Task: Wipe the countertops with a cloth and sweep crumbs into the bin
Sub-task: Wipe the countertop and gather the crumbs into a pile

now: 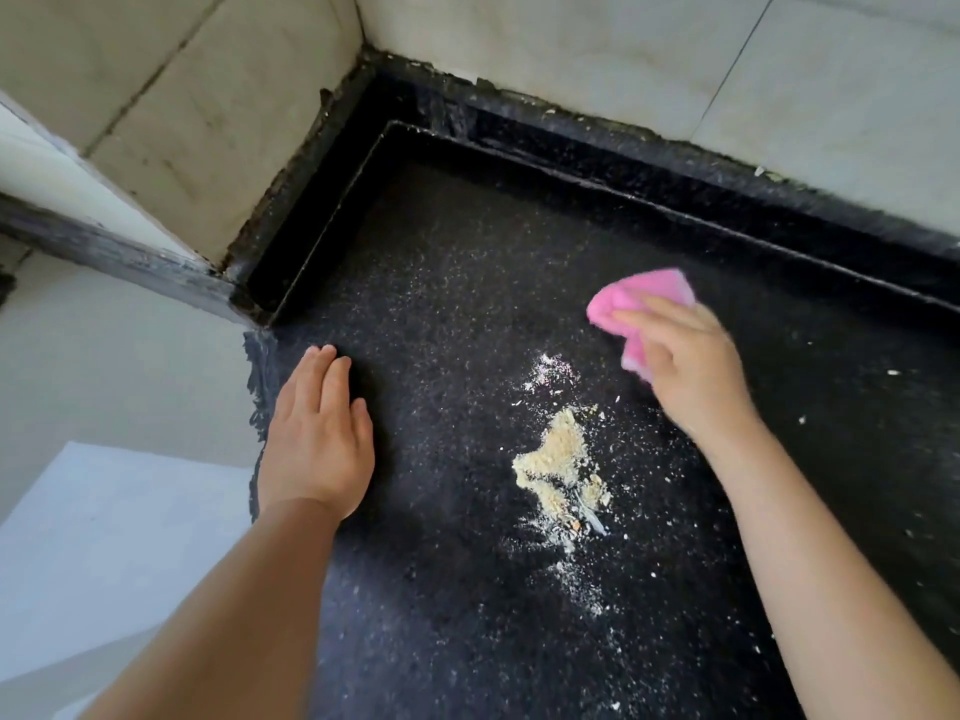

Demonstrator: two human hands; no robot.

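A black speckled countertop [441, 314] fills the view. A heap of pale yellow crumbs [558, 454] lies in its middle, with white specks scattered above and below it. My right hand [685, 366] presses a crumpled pink cloth [636, 296] onto the counter, up and right of the crumbs; its fingers lie over the cloth and hide its lower part. My left hand [317, 439] rests flat on the counter near the left edge, fingers straight and together, holding nothing. No bin is in view.
A raised black rim [675, 200] runs along the counter's back and left sides, below pale wall tiles [571, 54]. The counter's rough left edge [254, 407] drops to a light floor [104, 537]. Loose white crumbs [893, 373] lie at the right.
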